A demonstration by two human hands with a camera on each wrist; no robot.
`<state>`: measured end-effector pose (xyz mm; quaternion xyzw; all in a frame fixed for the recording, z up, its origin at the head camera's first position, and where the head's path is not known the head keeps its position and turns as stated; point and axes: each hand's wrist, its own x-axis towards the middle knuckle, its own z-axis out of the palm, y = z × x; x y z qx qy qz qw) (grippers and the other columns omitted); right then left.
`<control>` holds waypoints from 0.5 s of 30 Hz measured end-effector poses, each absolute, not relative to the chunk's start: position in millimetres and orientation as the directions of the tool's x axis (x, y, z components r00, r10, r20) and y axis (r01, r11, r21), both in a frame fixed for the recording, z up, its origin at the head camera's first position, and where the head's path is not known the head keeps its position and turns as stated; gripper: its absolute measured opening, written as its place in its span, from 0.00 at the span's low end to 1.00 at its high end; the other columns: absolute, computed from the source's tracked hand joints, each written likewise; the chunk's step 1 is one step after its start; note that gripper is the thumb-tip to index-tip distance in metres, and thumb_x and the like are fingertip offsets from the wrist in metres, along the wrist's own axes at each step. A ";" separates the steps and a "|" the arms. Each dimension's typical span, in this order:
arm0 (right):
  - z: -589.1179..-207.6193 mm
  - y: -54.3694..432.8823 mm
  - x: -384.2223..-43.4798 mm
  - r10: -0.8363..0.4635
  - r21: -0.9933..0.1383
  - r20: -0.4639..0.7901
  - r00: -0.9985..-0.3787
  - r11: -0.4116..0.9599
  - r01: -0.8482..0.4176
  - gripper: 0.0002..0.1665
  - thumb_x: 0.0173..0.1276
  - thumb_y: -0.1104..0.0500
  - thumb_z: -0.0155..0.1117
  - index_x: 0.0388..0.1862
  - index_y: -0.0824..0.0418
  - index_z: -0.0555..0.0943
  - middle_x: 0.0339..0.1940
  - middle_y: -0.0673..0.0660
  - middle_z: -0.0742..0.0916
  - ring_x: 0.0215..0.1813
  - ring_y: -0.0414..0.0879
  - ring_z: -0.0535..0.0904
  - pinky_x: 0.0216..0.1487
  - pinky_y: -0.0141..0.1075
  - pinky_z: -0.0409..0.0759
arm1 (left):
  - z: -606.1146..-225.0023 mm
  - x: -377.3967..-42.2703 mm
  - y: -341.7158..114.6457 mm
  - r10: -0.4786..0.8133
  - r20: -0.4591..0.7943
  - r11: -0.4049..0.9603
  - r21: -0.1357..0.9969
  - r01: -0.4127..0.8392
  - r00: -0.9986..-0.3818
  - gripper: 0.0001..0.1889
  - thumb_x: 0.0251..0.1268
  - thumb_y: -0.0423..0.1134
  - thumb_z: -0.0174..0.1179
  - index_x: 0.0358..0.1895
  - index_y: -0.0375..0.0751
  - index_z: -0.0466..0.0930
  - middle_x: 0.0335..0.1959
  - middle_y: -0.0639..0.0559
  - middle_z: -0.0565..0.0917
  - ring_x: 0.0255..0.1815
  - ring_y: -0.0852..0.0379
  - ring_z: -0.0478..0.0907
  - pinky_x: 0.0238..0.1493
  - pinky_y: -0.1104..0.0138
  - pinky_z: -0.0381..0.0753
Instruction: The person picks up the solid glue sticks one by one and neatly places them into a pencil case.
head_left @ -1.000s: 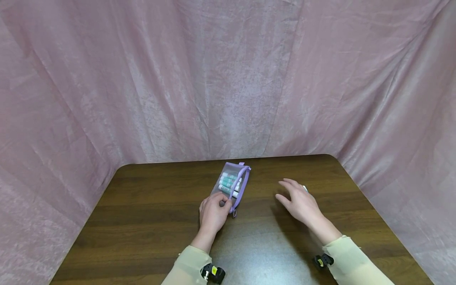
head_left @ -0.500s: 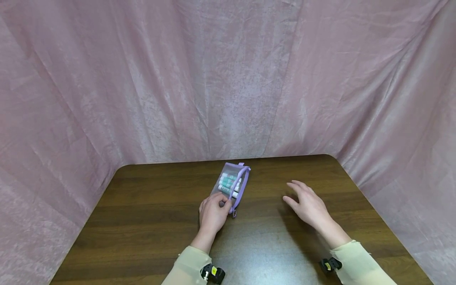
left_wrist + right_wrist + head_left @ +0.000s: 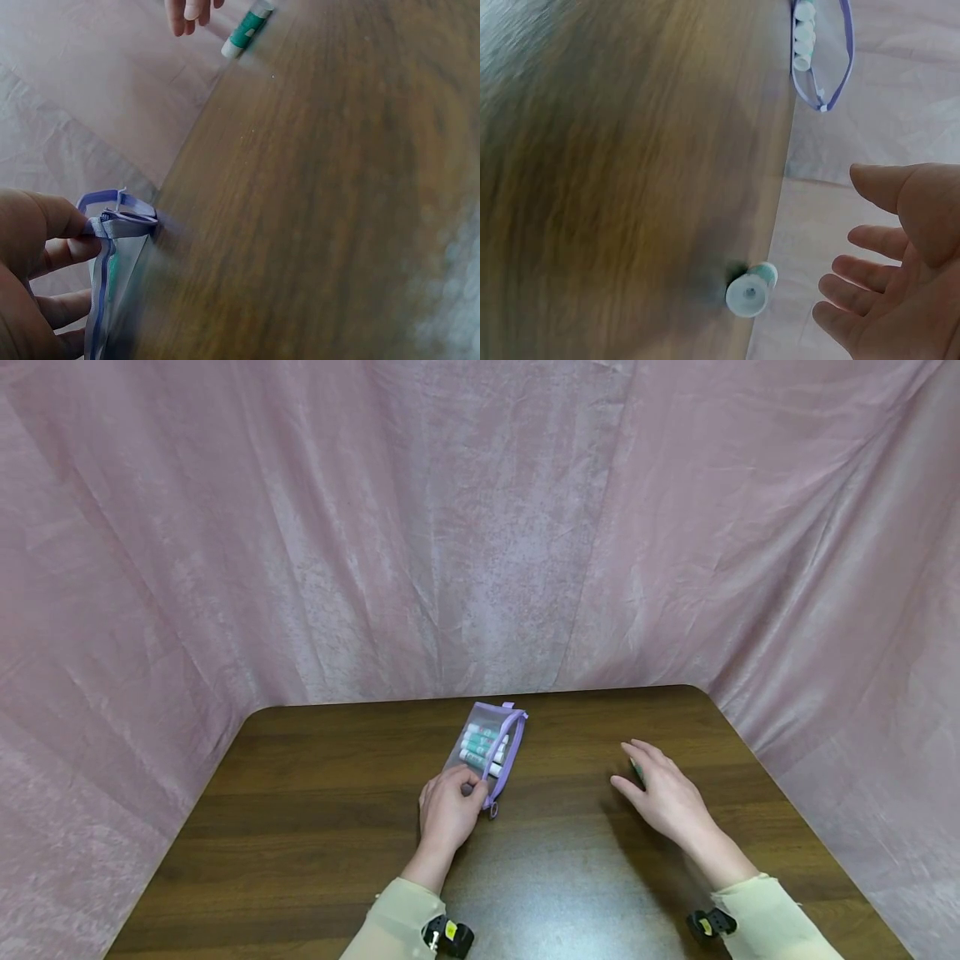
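Observation:
A see-through pouch with purple edging (image 3: 487,712) lies near the table's far edge, a row of green-and-white glue sticks (image 3: 480,743) showing inside it. My left hand (image 3: 450,806) pinches the pouch's near corner by the zipper end, thumb against forefinger in the left wrist view. Off to the right, my right hand (image 3: 663,793) hovers with its fingers spread and the palm bare. A single glue stick (image 3: 748,295) lies on the table close to those fingers; from the head view the hand covers most of it. The pouch mouth (image 3: 847,45) gapes in the right wrist view.
The brown wooden table (image 3: 315,827) has rounded far corners. Behind it hangs a pink velvet curtain (image 3: 480,527). A ring pull (image 3: 493,810) hangs from the pouch's zipper. Both wrists carry small black cameras over pale sleeves.
My right hand has drifted right, away from the pouch, and green of the loose glue stick now shows beside its fingers. The left hand and pouch have stayed put.

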<state>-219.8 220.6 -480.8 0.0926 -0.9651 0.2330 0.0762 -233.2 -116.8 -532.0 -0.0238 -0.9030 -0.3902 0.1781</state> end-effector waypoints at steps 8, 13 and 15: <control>-481.3 231.1 -217.7 -0.130 -0.439 0.170 -0.977 0.877 -0.193 0.42 0.83 0.45 0.68 0.83 0.66 0.68 0.83 0.72 0.70 0.79 0.77 0.67 0.67 0.75 0.72 | -531.8 -232.7 -117.1 -0.096 0.338 0.695 0.697 0.180 -0.936 0.12 0.65 0.40 0.71 0.24 0.55 0.82 0.45 0.56 0.91 0.54 0.42 0.87 0.65 0.41 0.75; -482.1 236.5 -218.2 -0.126 -0.436 0.180 -0.976 0.879 -0.194 0.42 0.82 0.47 0.69 0.83 0.67 0.69 0.82 0.73 0.70 0.77 0.77 0.69 0.67 0.74 0.73 | -530.9 -232.5 -116.6 -0.095 0.336 0.691 0.699 0.181 -0.937 0.11 0.66 0.40 0.71 0.24 0.54 0.82 0.46 0.55 0.91 0.55 0.42 0.87 0.66 0.41 0.75; -482.3 239.0 -218.7 -0.121 -0.433 0.188 -0.975 0.880 -0.193 0.41 0.82 0.48 0.70 0.83 0.67 0.69 0.81 0.73 0.71 0.77 0.78 0.69 0.66 0.73 0.73 | -530.4 -232.4 -116.6 -0.093 0.338 0.692 0.698 0.184 -0.937 0.12 0.66 0.40 0.71 0.24 0.55 0.82 0.46 0.55 0.91 0.55 0.42 0.87 0.65 0.41 0.75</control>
